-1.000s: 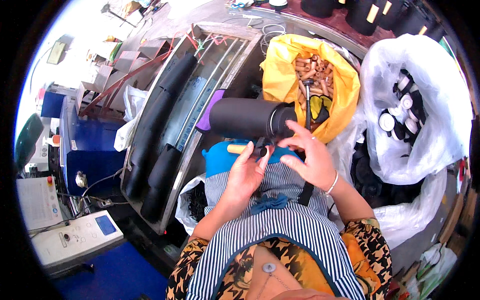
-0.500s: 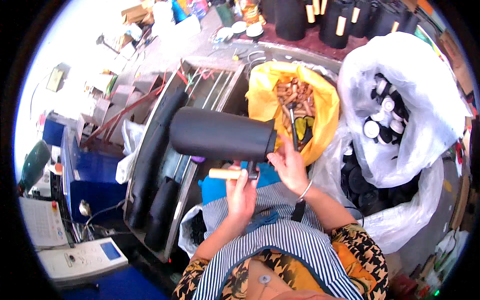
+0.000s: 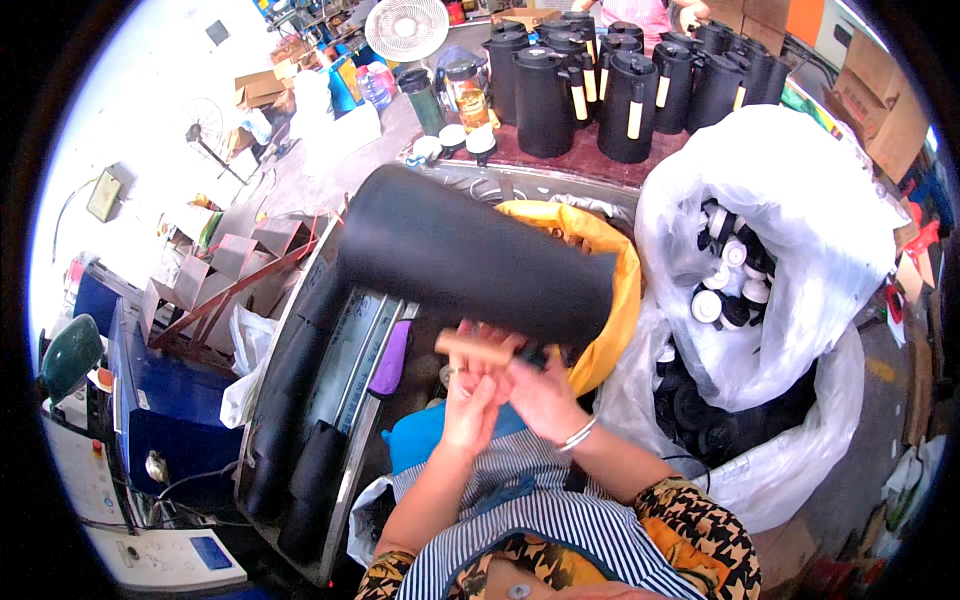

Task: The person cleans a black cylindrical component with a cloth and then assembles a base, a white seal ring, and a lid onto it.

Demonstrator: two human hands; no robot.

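Left hand (image 3: 472,408) grips the wooden handle (image 3: 470,347), can't tell with the blurry right hand (image 3: 545,402). Black jug (image 3: 465,260) hangs right above, partly blocking the yellow sack (image 3: 626,295); more jugs (image 3: 545,105) crowd near the table (image 3: 590,168) edge.

We had a jug (image 3: 470,255) in front, a box (image 3: 347,490) left, bags (image 3: 775,165) right, and other jugs (image 3: 628,105) on a table (image 3: 580,167) past them.

Workshop, many black jugs (image 3: 613,124), bagged parts (image 3: 734,253)
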